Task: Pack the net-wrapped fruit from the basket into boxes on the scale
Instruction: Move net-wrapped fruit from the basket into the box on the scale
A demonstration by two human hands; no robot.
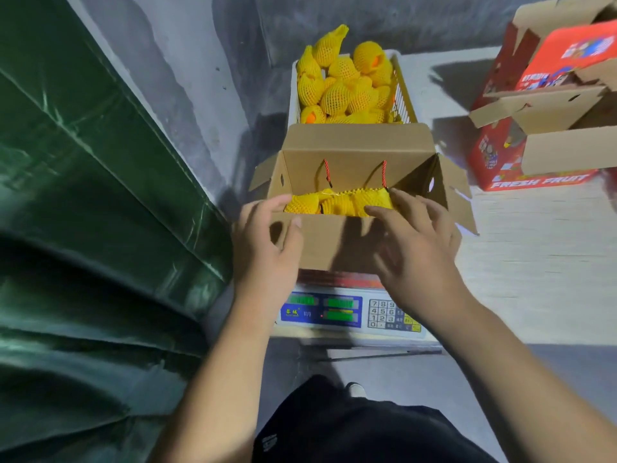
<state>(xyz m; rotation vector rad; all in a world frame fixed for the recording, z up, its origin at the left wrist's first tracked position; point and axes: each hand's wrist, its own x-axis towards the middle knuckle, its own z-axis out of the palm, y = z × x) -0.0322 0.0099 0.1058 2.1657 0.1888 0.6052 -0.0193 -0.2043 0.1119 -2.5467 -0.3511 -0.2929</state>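
An open cardboard box (pixel 334 245) stands on a digital scale (pixel 337 312). Yellow net-wrapped fruit (pixel 337 203) lies inside along the box's near wall. Behind it, a white basket (pixel 405 95) is heaped with more net-wrapped fruit (pixel 340 85). My left hand (pixel 263 248) is at the box's near left corner, fingers over the rim and thumb against the front flap. My right hand (pixel 414 238) hovers with spread fingers over the near right rim, fingertips by the fruit, holding nothing.
A red "FRESH FRUIT" box (pixel 521 152) with open flaps stands on the pale table (pixel 534 228) at the right. A dark green tarp (pixel 83 212) fills the left side. My dark-clothed legs and a shoe show below the scale.
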